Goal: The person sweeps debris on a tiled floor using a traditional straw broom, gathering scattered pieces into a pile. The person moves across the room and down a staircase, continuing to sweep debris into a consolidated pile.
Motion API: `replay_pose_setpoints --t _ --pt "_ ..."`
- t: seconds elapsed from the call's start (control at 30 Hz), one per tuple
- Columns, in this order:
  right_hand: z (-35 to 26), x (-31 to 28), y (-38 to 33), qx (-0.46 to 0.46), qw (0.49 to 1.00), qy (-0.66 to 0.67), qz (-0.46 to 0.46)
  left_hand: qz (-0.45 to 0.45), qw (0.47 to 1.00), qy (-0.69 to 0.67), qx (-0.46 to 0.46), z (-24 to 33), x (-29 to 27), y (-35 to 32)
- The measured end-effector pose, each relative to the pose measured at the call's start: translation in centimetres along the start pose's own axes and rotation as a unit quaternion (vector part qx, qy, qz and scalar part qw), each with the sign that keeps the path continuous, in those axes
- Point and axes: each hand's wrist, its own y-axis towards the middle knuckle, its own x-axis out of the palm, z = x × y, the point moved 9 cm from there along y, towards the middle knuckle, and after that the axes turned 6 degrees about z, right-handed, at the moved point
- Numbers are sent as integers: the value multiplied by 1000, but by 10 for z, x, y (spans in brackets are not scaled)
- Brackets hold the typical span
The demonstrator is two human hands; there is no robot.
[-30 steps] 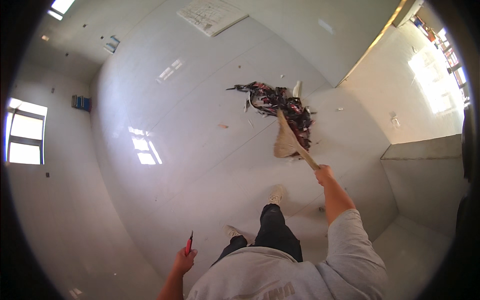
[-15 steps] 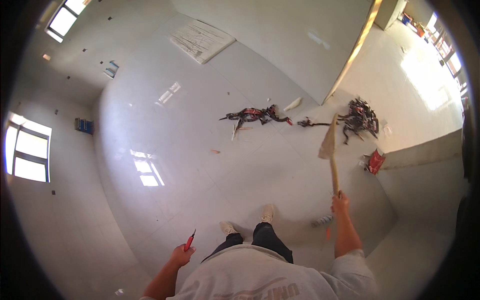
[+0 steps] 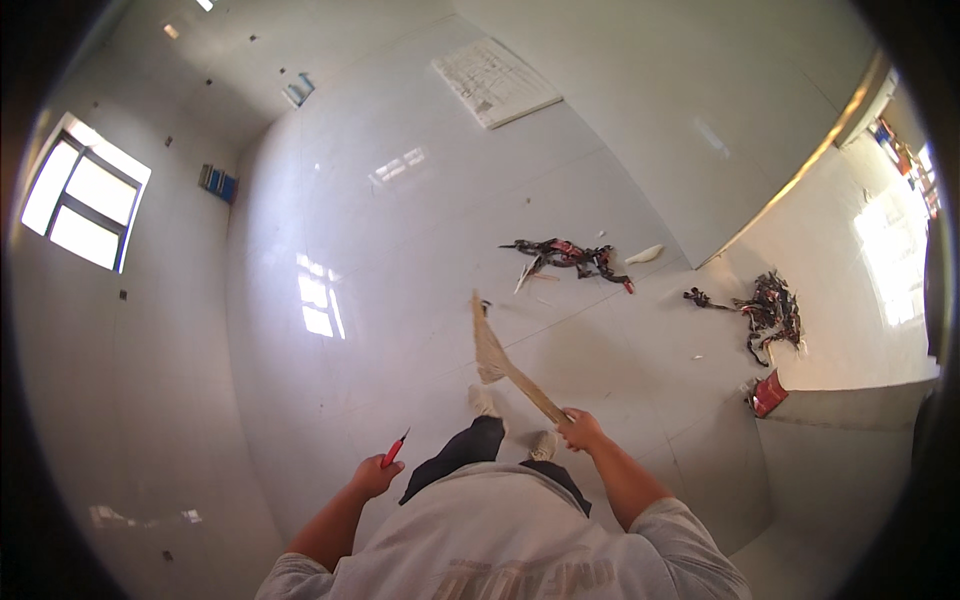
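While gripped at the handle by the right hand [image 3: 580,430], broom [image 3: 492,350] angled out over white tiled floor [image 3: 400,250], bristles down. Left hand [image 3: 372,478] closed around red tool [image 3: 394,450]. Debris piles [image 3: 570,258] well apart beyond.

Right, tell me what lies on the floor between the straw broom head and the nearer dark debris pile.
Head view: between the straw broom head and the nearer dark debris pile there is only bare white tile, with a few tiny scraps.

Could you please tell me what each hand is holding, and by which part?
The right hand closes its grip on the wooden handle end of a straw broom. The left hand holds a small red-handled tool by its lower end.
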Motion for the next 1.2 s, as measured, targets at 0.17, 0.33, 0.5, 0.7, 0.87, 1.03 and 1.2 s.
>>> replay_pose_setpoints --t 0.17,0.33,0.5,0.7,0.87,1.03,1.2 --pt "-106 64 32 -48 985 -152 -70 -33 991 -53 -118 -27 -5 13" --pt "-160 112 81 -14 975 -202 -92 -46 965 -138 -217 -60 -21 40" --pt "-183 148 168 41 966 -228 -110 -8 967 -126 -222 -86 -61 87" --pt "-205 113 273 93 976 -195 -42 61 925 -273 -257 -65 -101 125" --pt "-260 21 320 74 987 -144 23 59 935 -242 -251 10 -108 132" --pt "-287 -96 334 116 987 -36 103 4 967 -136 -216 69 -73 123" --pt "-247 -226 323 120 971 64 195 -24 970 -121 -210 156 -68 133"
